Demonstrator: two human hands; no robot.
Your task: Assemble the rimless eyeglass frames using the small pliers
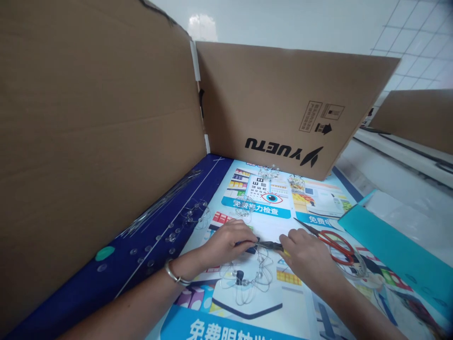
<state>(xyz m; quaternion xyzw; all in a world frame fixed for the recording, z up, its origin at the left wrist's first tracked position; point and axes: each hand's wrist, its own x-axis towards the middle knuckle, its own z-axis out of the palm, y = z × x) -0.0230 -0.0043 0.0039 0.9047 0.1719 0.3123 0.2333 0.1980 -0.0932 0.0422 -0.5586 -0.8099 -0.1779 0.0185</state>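
My right hand (pixel 300 250) is closed around dark-nosed pliers (pixel 272 245), a bit of yellow handle showing. The jaws point left and meet the fingertips of my left hand (pixel 235 238), which is pinched shut at the upper edge of a looped wire piece (pixel 247 281). That piece has petal-like loops of thin wire with clear beads, and hangs or lies just below both hands. Whatever my left fingers pinch is too small to make out, most likely part of its wire. A metal bangle (pixel 175 274) circles my left wrist.
Red-handled scissors (pixel 338 245) lie right, by a wire coil (pixel 357 267) and a teal box (pixel 392 250). Similar beaded wire pieces (pixel 198 212) sit left and farther back. Loose clear beads (pixel 148 249) and straight wires (pixel 163 203) lie left. Cardboard panels (pixel 283 104) stand behind and left.
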